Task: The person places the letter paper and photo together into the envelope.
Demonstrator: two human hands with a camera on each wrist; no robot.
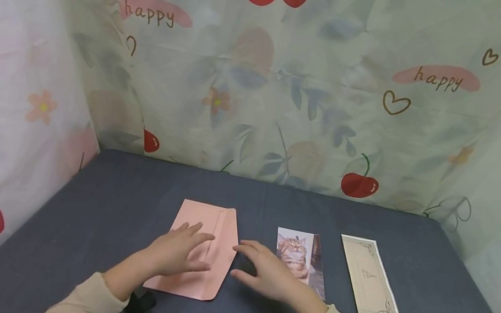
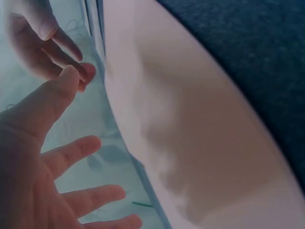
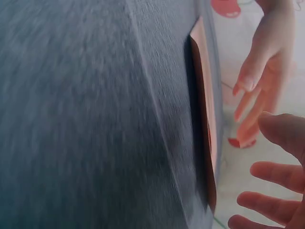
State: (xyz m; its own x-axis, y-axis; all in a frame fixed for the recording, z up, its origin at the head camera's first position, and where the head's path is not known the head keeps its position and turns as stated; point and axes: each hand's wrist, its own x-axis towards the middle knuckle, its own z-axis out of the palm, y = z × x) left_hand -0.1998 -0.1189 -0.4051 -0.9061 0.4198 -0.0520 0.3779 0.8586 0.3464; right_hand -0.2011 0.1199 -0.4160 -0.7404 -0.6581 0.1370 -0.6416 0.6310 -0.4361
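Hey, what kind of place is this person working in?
Probably a small makeshift tabletop booth, not a regular room: a dark grey cloth-covered table is walled on three sides by a cherry-print "happy" curtain, with only a pink envelope, cat photo and card laid out.

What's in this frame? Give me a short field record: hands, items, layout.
left hand: open, fingers straight, over the pink envelope; contact not certain
right hand: open, fingers spread, just right of the envelope, partly over the cat photo
envelope: flat on the dark table, flap on its right side
cat photo: flat, right of the envelope
cream card: flat, rightmost, untouched
backdrop: cherry-print curtain on three sides
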